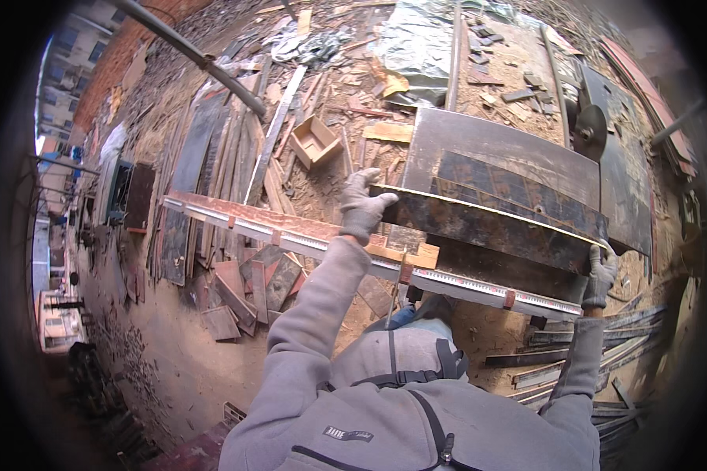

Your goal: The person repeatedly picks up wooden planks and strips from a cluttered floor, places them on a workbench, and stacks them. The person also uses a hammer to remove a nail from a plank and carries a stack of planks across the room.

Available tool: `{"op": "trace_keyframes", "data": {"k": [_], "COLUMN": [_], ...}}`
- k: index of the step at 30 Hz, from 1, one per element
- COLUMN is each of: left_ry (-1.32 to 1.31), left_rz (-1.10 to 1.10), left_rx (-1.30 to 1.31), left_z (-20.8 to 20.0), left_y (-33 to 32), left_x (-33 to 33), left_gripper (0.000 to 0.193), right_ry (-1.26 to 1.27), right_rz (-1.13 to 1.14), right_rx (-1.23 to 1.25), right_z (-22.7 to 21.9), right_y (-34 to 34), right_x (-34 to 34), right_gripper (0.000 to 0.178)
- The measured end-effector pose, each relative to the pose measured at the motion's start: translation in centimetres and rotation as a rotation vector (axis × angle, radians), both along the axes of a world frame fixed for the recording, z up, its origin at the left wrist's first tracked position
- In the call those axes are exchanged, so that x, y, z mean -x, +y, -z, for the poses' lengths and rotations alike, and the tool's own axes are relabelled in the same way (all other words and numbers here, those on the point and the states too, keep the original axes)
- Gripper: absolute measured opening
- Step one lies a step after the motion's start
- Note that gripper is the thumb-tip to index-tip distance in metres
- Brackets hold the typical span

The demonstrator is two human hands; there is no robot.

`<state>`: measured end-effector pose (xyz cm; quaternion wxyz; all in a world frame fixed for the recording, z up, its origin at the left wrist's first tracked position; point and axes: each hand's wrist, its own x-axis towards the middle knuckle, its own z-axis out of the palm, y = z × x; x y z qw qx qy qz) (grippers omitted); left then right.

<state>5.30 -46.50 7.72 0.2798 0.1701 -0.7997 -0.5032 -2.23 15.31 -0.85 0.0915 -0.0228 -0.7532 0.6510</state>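
Note:
A long dark plank with a pale, fresh-looking far edge is held crosswise in front of me. My left hand, in a grey glove, is closed round its left end, thumb on the near side. At the opposite end my right hand, gloved too, grips the corner, with its fingers partly hidden. Just beyond the plank, another dark board piece lies on the grey-brown work table. Nearer my body runs a long rail with a measuring scale, and a small yellowish wood block sits by it.
A round saw blade stands up at the table's right side. Beyond the left hand is an open wooden box among scattered offcuts. Stacked boards lie left, long strips lower right, and a metal pole crosses upper left.

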Motion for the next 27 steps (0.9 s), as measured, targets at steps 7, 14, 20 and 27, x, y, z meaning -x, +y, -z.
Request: {"op": "trace_keyframes", "data": {"k": [7,14,20,27], "left_ry": [-0.158,-0.546,-0.643,-0.807], "left_rz": [0.152,0.456,0.143,0.225], "left_rx": [-0.213,0.103,-0.171,-0.152], "left_z": [7.4,13.1,10.1,8.9], "left_y": [21.9,26.9,25.6,26.0], "left_x": [17.0,23.2,17.3,15.8], "left_gripper": [0.046,0.085,0.089,0.086], "right_ry": [-0.530,-0.656,-0.731,-0.509], "right_rz": [0.281,0.313,0.281,-0.035], "right_rx": [-0.194,-0.224,-0.199,-0.073], "right_z": [1.4,1.3,1.3,4.6], "right_y": [24.5,24.3,24.7,27.5], "right_x": [-2.8,-1.7,0.4,2.2], "right_gripper": [0.053,0.062,0.069,0.079]}}
